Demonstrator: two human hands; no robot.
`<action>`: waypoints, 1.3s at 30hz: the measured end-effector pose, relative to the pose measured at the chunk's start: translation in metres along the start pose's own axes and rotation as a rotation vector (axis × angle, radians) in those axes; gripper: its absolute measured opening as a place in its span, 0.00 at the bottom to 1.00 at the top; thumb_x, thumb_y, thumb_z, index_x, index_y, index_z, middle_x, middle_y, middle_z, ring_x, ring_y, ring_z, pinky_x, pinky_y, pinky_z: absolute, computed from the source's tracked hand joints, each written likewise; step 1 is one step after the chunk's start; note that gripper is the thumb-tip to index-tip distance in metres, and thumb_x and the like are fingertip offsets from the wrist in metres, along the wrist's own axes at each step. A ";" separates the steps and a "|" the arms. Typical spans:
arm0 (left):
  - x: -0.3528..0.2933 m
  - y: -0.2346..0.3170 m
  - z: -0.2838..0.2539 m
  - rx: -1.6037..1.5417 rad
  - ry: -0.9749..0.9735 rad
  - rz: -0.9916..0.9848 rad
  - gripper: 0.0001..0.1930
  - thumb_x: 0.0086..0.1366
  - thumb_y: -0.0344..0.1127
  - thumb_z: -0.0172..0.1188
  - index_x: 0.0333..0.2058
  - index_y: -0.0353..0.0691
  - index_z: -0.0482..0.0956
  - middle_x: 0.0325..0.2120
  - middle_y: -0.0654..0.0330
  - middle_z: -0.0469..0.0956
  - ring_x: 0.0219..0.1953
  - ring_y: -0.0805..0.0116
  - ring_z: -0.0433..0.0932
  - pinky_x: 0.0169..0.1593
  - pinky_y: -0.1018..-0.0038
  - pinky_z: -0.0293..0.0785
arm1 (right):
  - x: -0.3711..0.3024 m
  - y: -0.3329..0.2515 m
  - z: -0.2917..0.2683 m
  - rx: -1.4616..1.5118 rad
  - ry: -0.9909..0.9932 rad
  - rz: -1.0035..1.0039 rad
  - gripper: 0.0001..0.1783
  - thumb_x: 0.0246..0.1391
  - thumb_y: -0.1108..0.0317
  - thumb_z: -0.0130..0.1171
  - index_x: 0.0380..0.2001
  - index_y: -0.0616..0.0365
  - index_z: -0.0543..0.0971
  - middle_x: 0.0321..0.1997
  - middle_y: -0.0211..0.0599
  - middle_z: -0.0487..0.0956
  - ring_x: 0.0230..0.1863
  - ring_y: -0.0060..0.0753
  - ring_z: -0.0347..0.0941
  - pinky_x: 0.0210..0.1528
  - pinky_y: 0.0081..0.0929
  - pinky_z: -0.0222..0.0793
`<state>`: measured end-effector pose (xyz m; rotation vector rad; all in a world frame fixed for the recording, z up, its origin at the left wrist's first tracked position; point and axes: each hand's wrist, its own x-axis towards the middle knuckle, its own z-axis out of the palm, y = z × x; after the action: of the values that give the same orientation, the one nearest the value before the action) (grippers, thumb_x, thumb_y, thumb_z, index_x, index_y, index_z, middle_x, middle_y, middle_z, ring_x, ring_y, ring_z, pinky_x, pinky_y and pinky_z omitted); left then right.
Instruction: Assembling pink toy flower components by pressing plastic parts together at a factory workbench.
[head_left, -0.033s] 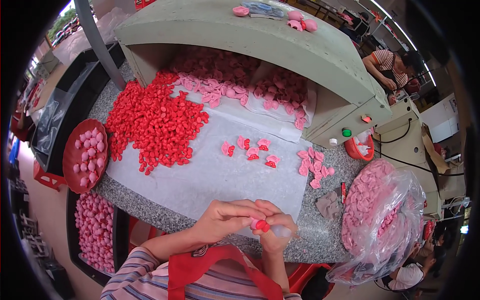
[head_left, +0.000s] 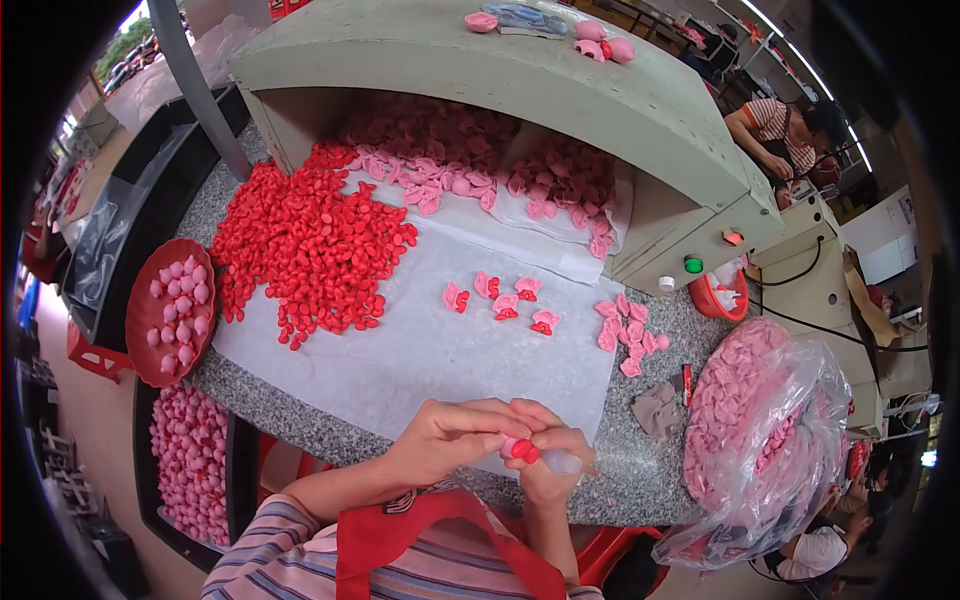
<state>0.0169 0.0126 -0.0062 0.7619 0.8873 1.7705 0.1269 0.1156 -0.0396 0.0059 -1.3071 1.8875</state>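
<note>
Close to the table's near edge, my two hands meet over a small pink-and-red plastic piece (head_left: pixel 519 449). My left hand (head_left: pixel 445 436) is closed, its fingers pinching the pink side of the piece. Curled beside it, my right hand (head_left: pixel 552 470) holds a small translucent squeeze bottle (head_left: pixel 565 462) against its palm, and its fingertips reach the piece. The exact contact there is partly hidden by the fingers. Beyond my hands, several pink shells with red parts (head_left: pixel 507 307) lie on the white sheet (head_left: pixel 430 370). Right of them is a group of plain pink shells (head_left: pixel 630 334).
A heap of red pieces (head_left: pixel 310 250) covers the sheet's left. Behind stands a grey-green housing (head_left: pixel 480 65) with pink shells inside. Left are a red bowl (head_left: pixel 137 335) and black crate (head_left: pixel 240 480). Right are a bag of pink shells (head_left: pixel 735 420), grey cloth (head_left: pixel 656 410) and orange basket (head_left: pixel 706 302).
</note>
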 end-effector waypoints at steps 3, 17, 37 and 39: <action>0.000 -0.003 0.000 -0.015 0.018 -0.006 0.12 0.58 0.20 0.46 0.39 0.29 0.74 0.40 0.52 0.73 0.44 0.67 0.71 0.47 0.74 0.66 | 0.000 0.000 -0.001 -0.014 0.005 -0.004 0.16 0.35 0.81 0.65 0.31 0.65 0.71 0.45 0.66 0.68 0.46 0.51 0.69 0.46 0.38 0.69; 0.001 -0.023 -0.010 -0.440 -0.074 -0.081 0.20 0.57 0.21 0.50 0.50 0.30 0.64 0.46 0.47 0.68 0.48 0.63 0.69 0.50 0.70 0.66 | 0.009 -0.019 0.010 -0.605 -0.041 -0.097 0.13 0.38 0.77 0.64 0.29 0.63 0.72 0.40 0.64 0.72 0.38 0.39 0.74 0.39 0.29 0.70; 0.003 -0.016 -0.010 -0.368 0.022 -0.119 0.19 0.51 0.21 0.54 0.45 0.30 0.69 0.40 0.48 0.72 0.45 0.60 0.72 0.48 0.65 0.69 | 0.011 -0.022 0.020 -0.722 0.004 -0.116 0.11 0.33 0.83 0.62 0.26 0.63 0.75 0.38 0.52 0.76 0.30 0.30 0.76 0.31 0.19 0.71; 0.004 -0.020 -0.011 -0.376 0.025 -0.120 0.19 0.51 0.21 0.54 0.45 0.30 0.69 0.40 0.48 0.73 0.45 0.60 0.72 0.48 0.66 0.69 | 0.009 -0.022 0.017 -0.737 0.007 -0.115 0.12 0.33 0.83 0.62 0.26 0.63 0.75 0.39 0.52 0.76 0.30 0.30 0.76 0.31 0.19 0.71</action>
<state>0.0164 0.0186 -0.0285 0.4339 0.5768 1.7725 0.1268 0.1105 -0.0108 -0.2970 -1.8788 1.2198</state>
